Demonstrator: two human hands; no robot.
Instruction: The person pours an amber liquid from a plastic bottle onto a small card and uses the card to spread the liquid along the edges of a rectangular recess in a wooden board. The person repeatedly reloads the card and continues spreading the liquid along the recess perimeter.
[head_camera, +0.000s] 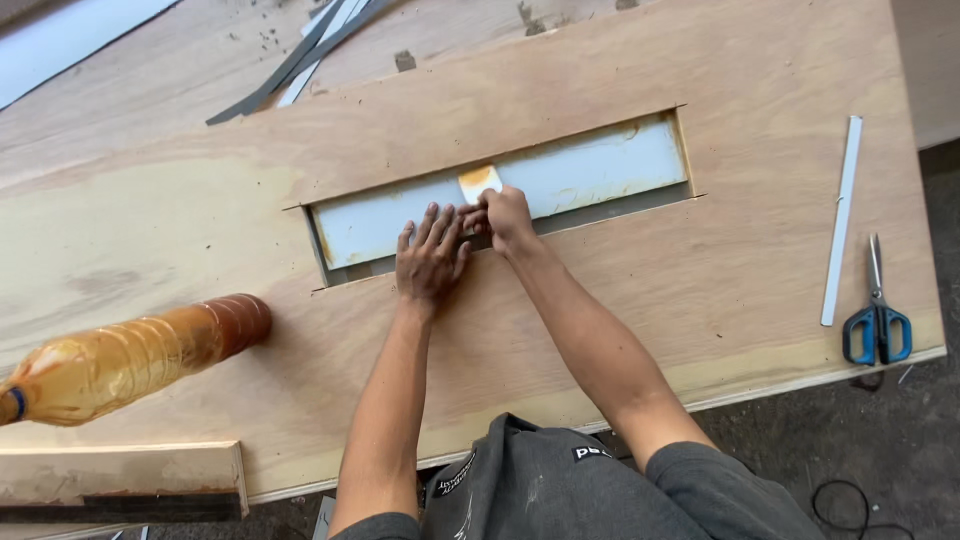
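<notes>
A large plywood board (700, 270) has a long rectangular cut-out with a pale white strip (600, 170) showing through it. A small yellowish card-like scraper (479, 183) stands on the strip near its middle. My right hand (508, 218) pinches the scraper's lower edge with closed fingers. My left hand (430, 255) lies flat, fingers spread, on the strip and the cut-out's near edge, touching the right hand.
A plastic bottle of orange-brown liquid (130, 358) lies on its side at the left. Blue-handled scissors (878, 318) and a thin white strip (841, 220) rest at the board's right edge. Dark strips (290, 60) lie at the back. A wood offcut (120, 475) sits bottom left.
</notes>
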